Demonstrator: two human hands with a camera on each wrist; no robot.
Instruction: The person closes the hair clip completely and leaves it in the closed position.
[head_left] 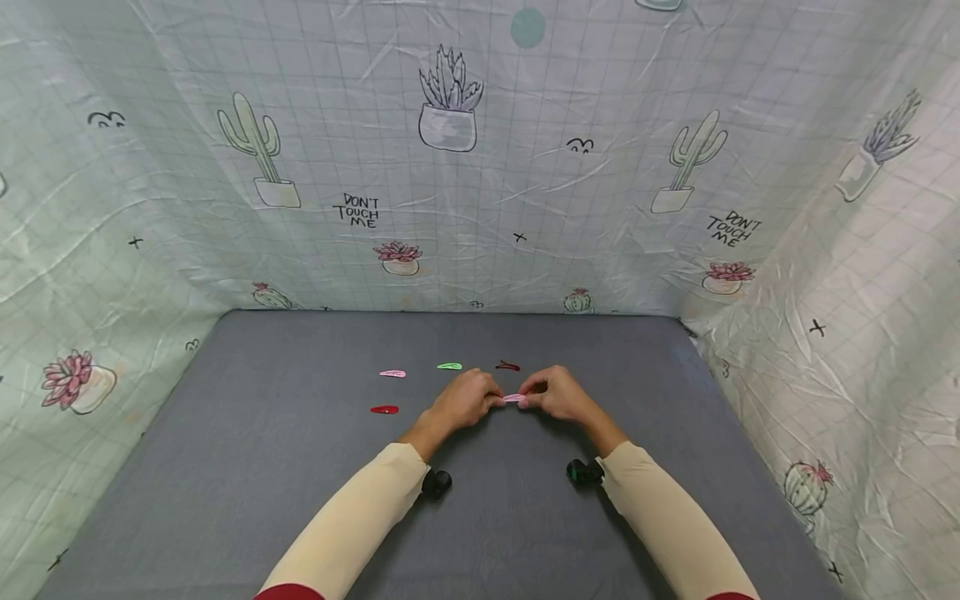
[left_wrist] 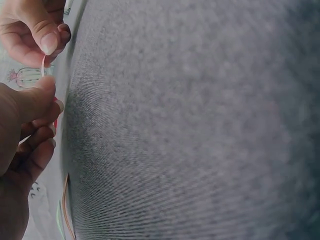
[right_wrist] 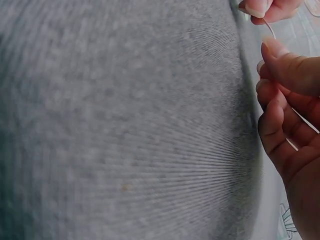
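Observation:
Between both hands is a pale pink snap hair clip point(head_left: 513, 398), low over the grey table. My left hand point(head_left: 470, 397) pinches one end of it between thumb and fingers. The opposite end is pinched by my right hand point(head_left: 557, 393). In the left wrist view the clip point(left_wrist: 43, 66) shows edge-on as a thin curved strip between the two thumbs. The right wrist view has the same thin clip point(right_wrist: 269, 27), its ends hidden under the fingertips. Just beyond the hands lies a dark red hair clip point(head_left: 507, 366).
On the grey table point(head_left: 300, 475), left of the hands, lie a pink hair clip point(head_left: 393, 373), a green one point(head_left: 449, 366) and a red one point(head_left: 385, 410). A cactus-print curtain point(head_left: 465, 208) hangs behind the table and along its sides. Black wrist cameras sit at both cuffs.

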